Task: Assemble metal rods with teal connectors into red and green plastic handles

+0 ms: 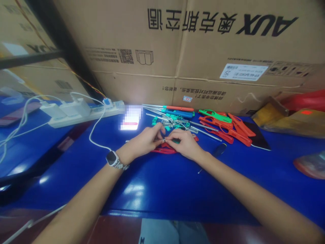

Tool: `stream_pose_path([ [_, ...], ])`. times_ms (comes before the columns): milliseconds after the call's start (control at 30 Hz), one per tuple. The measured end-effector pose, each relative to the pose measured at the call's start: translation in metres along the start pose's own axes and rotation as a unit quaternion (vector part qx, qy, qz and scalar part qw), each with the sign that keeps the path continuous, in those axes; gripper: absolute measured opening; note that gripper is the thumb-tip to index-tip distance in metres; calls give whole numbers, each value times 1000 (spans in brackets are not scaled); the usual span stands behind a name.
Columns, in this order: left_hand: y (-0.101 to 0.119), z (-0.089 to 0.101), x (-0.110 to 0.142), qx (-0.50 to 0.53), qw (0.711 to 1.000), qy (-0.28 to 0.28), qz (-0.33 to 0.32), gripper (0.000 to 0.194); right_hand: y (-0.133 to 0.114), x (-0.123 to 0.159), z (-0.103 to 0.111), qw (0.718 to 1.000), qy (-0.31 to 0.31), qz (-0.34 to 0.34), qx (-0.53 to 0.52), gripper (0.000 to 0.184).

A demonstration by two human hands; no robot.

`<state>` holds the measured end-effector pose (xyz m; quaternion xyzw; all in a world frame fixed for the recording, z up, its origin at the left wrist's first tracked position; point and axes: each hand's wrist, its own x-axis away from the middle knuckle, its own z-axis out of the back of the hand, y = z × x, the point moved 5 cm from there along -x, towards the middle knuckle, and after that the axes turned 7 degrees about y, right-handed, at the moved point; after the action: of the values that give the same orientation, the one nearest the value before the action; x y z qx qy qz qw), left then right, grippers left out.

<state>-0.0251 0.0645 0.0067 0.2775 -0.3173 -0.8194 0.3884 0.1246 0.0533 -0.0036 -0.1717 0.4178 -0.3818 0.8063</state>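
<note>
My left hand point(143, 144), with a watch on the wrist, is closed in a pinch. Fingertip to fingertip with it, my right hand point(186, 144) pinches too. Between them is a small shiny metal part point(164, 140), too small to tell its kind. Just under the fingers lies a red plastic handle shell point(164, 150), partly hidden by both hands. Beyond them is a pile of metal tubes with green plastic pieces point(175, 121). Several long-necked lighters with orange and blue handles point(177, 111) lie behind it. Orange and green handle shells point(224, 125) are heaped to the right.
A lit phone point(130, 118) lies beyond my left hand. A white power strip point(86, 115) with plugs and cables is at the left. A dark screwdriver point(220, 149) lies right of my right hand. A large cardboard box point(203, 51) walls off the blue table's point(157, 189) back.
</note>
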Motion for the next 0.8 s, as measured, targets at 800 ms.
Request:
stream_pose_path([
  [800, -5, -1, -4, -85, 996, 30, -12, 7, 1, -2, -1, 998, 12, -33, 43, 10],
])
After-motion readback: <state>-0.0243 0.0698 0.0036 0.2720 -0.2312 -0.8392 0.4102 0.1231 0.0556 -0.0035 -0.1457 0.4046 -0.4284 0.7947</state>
